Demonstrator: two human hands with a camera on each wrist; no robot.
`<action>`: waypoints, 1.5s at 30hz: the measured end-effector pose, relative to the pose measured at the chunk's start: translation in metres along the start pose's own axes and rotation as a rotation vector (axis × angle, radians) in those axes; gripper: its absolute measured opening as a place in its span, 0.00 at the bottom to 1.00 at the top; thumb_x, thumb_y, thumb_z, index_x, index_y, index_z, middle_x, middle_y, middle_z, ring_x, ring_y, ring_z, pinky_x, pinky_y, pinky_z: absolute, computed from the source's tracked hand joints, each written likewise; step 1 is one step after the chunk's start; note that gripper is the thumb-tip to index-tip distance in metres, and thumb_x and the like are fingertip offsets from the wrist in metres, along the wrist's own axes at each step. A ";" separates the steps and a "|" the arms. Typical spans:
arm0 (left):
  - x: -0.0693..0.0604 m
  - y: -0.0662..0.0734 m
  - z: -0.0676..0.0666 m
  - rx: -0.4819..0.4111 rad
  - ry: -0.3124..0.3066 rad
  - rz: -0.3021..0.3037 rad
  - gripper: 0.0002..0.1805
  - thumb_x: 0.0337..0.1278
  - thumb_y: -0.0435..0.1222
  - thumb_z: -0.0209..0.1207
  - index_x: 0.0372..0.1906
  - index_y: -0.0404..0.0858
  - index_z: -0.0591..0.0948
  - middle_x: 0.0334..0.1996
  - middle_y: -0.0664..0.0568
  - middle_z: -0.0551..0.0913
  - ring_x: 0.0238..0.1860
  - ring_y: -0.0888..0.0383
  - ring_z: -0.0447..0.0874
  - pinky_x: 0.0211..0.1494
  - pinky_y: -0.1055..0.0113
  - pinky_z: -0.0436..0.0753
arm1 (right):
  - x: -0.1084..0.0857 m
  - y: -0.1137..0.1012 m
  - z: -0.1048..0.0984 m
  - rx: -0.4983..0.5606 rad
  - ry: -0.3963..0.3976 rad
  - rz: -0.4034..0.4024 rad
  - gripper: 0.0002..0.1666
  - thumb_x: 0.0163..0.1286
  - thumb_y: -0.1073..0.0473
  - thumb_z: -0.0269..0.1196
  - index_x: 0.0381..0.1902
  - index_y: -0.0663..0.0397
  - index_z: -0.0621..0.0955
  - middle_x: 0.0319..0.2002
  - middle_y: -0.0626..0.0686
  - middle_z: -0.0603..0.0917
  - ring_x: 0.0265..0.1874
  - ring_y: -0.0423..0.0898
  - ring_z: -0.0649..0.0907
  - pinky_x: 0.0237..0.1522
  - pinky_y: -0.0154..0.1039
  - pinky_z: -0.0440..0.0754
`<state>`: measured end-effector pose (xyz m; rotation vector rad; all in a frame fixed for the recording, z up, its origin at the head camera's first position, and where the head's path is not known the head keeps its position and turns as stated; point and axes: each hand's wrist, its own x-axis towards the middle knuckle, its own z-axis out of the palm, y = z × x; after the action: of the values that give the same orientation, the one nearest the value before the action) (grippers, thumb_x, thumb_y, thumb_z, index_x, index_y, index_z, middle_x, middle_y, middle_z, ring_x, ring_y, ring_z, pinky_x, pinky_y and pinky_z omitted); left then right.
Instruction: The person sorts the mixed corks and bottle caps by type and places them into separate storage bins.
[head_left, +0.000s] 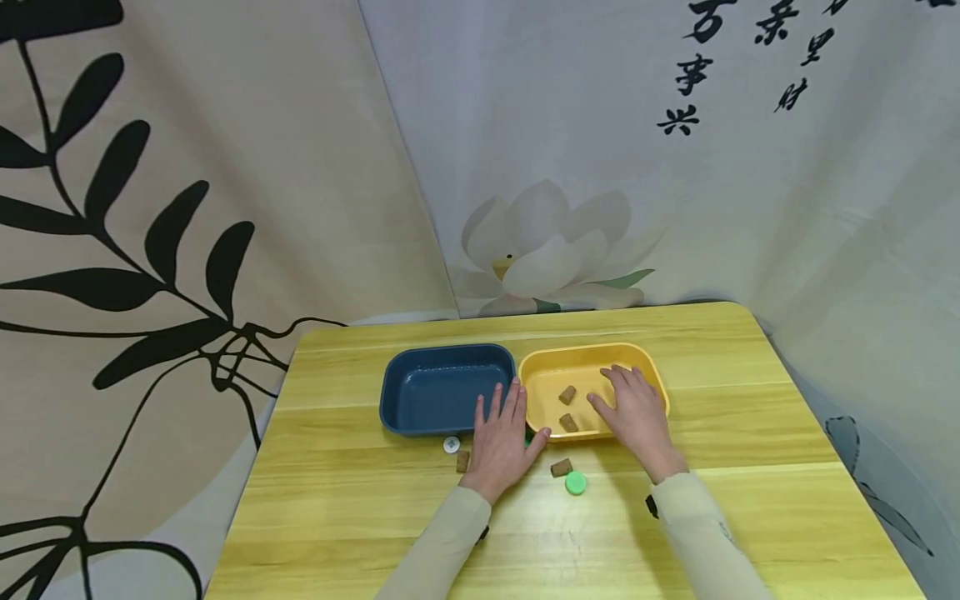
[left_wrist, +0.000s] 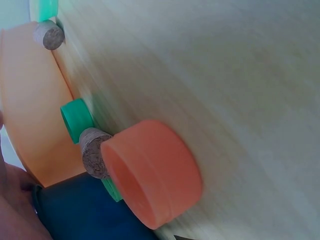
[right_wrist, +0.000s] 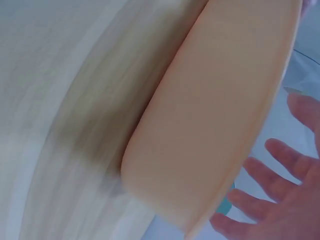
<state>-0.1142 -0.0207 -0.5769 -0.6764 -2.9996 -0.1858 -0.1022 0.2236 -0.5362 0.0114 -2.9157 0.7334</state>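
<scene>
- Head view: the left hand [head_left: 501,442] reaches over the near rim of the blue tray [head_left: 427,387] at its five o'clock corner; its fingers are extended and the thumb stands apart, gripping nothing visible. Whether the fingertips touch the rim cannot be told.
- Head view: the right hand [head_left: 639,412] spans the yellow tray [head_left: 543,375] on its three o'clock side, fingers spread and not closed on anything.
- Head view: two cork stoppers [head_left: 567,395] lie in the yellow tray, around nine o'clock from the right hand. The blue tray sits at the yellow tray's nine o'clock.
- Head view: on the wooden table [head_left: 337,517], a white cap [head_left: 451,444] lies at the left hand's nine o'clock and a third cork [head_left: 462,461] at its eight. Towards four o'clock lie a fourth cork [head_left: 561,467] and a light green bottle cap [head_left: 576,482], side by side.
- Left wrist view: an orange bottle cap [left_wrist: 172,172] stands on its side towards six o'clock. At eight is a cork [left_wrist: 92,154], next to a dark green cap [left_wrist: 79,120] at nine; the blue tray's wall shows at seven.
- Right wrist view: the yellow tray's outer wall slants from one to six o'clock; the right hand's separated fingers show at four.
</scene>
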 end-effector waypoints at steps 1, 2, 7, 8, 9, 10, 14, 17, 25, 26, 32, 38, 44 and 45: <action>0.000 0.000 0.000 -0.001 0.000 0.000 0.47 0.74 0.68 0.39 0.83 0.40 0.58 0.84 0.50 0.49 0.82 0.44 0.50 0.80 0.38 0.51 | -0.003 0.001 -0.001 0.002 0.017 -0.006 0.33 0.74 0.47 0.66 0.67 0.64 0.77 0.69 0.69 0.74 0.72 0.74 0.64 0.67 0.75 0.63; 0.000 0.000 0.001 -0.007 0.003 0.001 0.46 0.74 0.68 0.40 0.83 0.40 0.58 0.84 0.50 0.50 0.82 0.44 0.50 0.80 0.38 0.51 | -0.006 0.002 -0.003 0.005 0.034 -0.015 0.33 0.74 0.47 0.66 0.67 0.64 0.77 0.68 0.69 0.74 0.72 0.74 0.65 0.66 0.75 0.63; -0.001 -0.001 0.002 -0.019 0.017 0.006 0.46 0.74 0.66 0.44 0.82 0.39 0.59 0.83 0.49 0.51 0.82 0.43 0.51 0.79 0.37 0.51 | -0.024 0.006 -0.005 0.005 0.132 -0.076 0.30 0.73 0.50 0.67 0.63 0.66 0.79 0.66 0.69 0.76 0.70 0.74 0.67 0.65 0.75 0.65; -0.001 -0.001 0.002 -0.021 0.020 0.008 0.46 0.74 0.66 0.44 0.82 0.39 0.59 0.83 0.49 0.51 0.82 0.43 0.51 0.79 0.37 0.52 | -0.028 0.007 -0.005 0.006 0.150 -0.087 0.30 0.73 0.50 0.68 0.63 0.66 0.79 0.66 0.69 0.76 0.70 0.74 0.67 0.65 0.75 0.65; -0.001 -0.001 0.002 -0.017 0.021 0.009 0.46 0.74 0.66 0.43 0.82 0.39 0.59 0.83 0.49 0.51 0.82 0.43 0.51 0.79 0.37 0.52 | -0.032 0.007 -0.004 0.007 0.167 -0.096 0.29 0.72 0.51 0.68 0.62 0.66 0.79 0.66 0.69 0.77 0.70 0.74 0.68 0.64 0.75 0.66; -0.001 -0.001 0.002 -0.015 0.021 0.010 0.46 0.74 0.66 0.42 0.82 0.39 0.59 0.83 0.49 0.50 0.82 0.43 0.51 0.79 0.37 0.52 | -0.036 0.007 -0.004 0.006 0.183 -0.104 0.30 0.71 0.51 0.69 0.62 0.66 0.79 0.66 0.69 0.77 0.69 0.74 0.68 0.64 0.74 0.66; -0.001 0.000 0.001 -0.014 0.021 0.013 0.46 0.75 0.67 0.40 0.82 0.39 0.59 0.83 0.49 0.51 0.82 0.44 0.51 0.79 0.37 0.51 | -0.051 0.006 -0.001 0.008 0.222 -0.127 0.31 0.69 0.52 0.70 0.63 0.67 0.79 0.65 0.69 0.77 0.69 0.75 0.69 0.63 0.75 0.68; 0.000 -0.001 0.000 -0.016 0.020 0.012 0.46 0.75 0.67 0.39 0.82 0.39 0.59 0.83 0.49 0.51 0.82 0.44 0.51 0.79 0.38 0.51 | -0.059 0.004 0.001 0.013 0.238 -0.139 0.32 0.69 0.52 0.71 0.63 0.67 0.79 0.66 0.69 0.77 0.68 0.75 0.69 0.62 0.75 0.69; 0.000 -0.001 0.003 -0.023 0.034 0.017 0.46 0.75 0.67 0.41 0.82 0.39 0.60 0.83 0.49 0.51 0.81 0.43 0.52 0.79 0.37 0.51 | -0.074 0.001 0.007 0.012 0.273 -0.184 0.34 0.64 0.53 0.74 0.62 0.65 0.79 0.66 0.69 0.77 0.68 0.75 0.70 0.62 0.74 0.70; 0.000 -0.001 0.003 -0.021 0.037 0.017 0.46 0.75 0.67 0.41 0.82 0.39 0.61 0.83 0.49 0.52 0.81 0.43 0.52 0.79 0.37 0.51 | -0.076 0.000 0.009 0.008 0.276 -0.197 0.34 0.64 0.52 0.74 0.62 0.65 0.79 0.66 0.69 0.77 0.68 0.75 0.70 0.61 0.74 0.70; -0.001 -0.001 0.002 -0.021 0.038 0.018 0.46 0.75 0.67 0.39 0.82 0.38 0.61 0.83 0.49 0.52 0.81 0.43 0.52 0.79 0.37 0.51 | -0.088 -0.012 0.022 0.018 0.326 -0.304 0.37 0.75 0.39 0.62 0.63 0.67 0.78 0.62 0.68 0.79 0.65 0.72 0.74 0.59 0.72 0.73; -0.001 -0.001 0.002 -0.012 0.044 0.020 0.46 0.75 0.67 0.40 0.81 0.38 0.61 0.83 0.48 0.53 0.81 0.43 0.52 0.79 0.37 0.52 | -0.098 -0.024 0.034 -0.001 0.318 -0.388 0.36 0.77 0.37 0.58 0.61 0.66 0.80 0.55 0.64 0.83 0.55 0.66 0.82 0.52 0.66 0.82; -0.001 -0.001 0.002 -0.017 0.048 0.023 0.46 0.75 0.67 0.39 0.81 0.38 0.61 0.83 0.48 0.54 0.82 0.43 0.51 0.79 0.37 0.52 | -0.105 -0.032 0.043 -0.071 0.197 -0.333 0.32 0.66 0.42 0.71 0.59 0.58 0.83 0.55 0.58 0.85 0.53 0.60 0.84 0.52 0.60 0.83; -0.001 -0.002 0.002 -0.017 0.046 0.022 0.46 0.75 0.67 0.39 0.82 0.38 0.61 0.83 0.48 0.54 0.82 0.44 0.50 0.79 0.37 0.52 | -0.105 -0.033 0.044 -0.080 0.178 -0.316 0.32 0.65 0.43 0.72 0.59 0.57 0.83 0.55 0.58 0.85 0.53 0.59 0.84 0.52 0.60 0.83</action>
<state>-0.1143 -0.0221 -0.5790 -0.6968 -2.9488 -0.2236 -0.0022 0.1716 -0.5730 0.3700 -2.6811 0.5349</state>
